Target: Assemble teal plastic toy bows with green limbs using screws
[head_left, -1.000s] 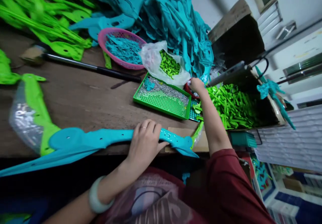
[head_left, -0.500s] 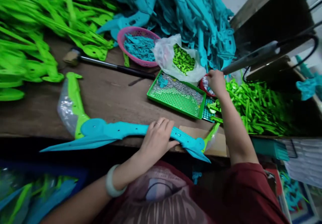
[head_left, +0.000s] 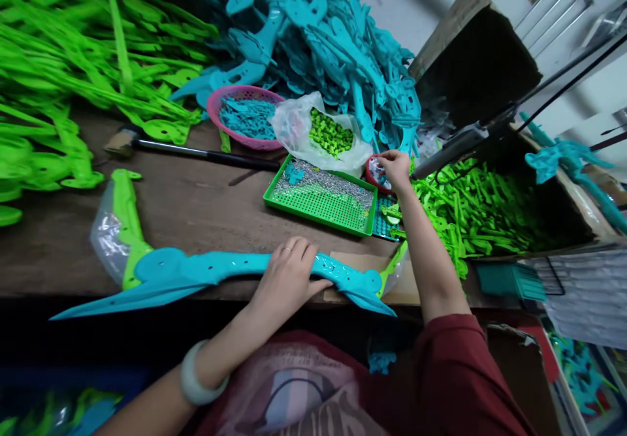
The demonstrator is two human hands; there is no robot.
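Note:
A long blue plastic part (head_left: 235, 265) lies along the table's front edge, with a green and clear piece (head_left: 122, 227) at its left end and a smaller green one (head_left: 394, 263) at its right. My left hand (head_left: 290, 273) is wrapped over its middle. At the small red bowl (head_left: 374, 173), my right hand (head_left: 396, 165) has its fingers pinched together over white bits; what they hold, if anything, is too small to name. The green tray (head_left: 323, 211) of metal bits stands beside the bowl.
Behind are a pink basket (head_left: 245, 139) of blue pieces, a plastic bag (head_left: 294, 123) of green bits and a blue heap (head_left: 337, 51). A mallet (head_left: 196, 153) lies left of the tray. Green parts (head_left: 98, 64) pile at the left; a carton (head_left: 578, 207) stands right.
The view has shifted, so the table items sit further left. My right hand is still at the red bowl, its fingers now lifted a little at the rim. My left hand remains on the blue part.

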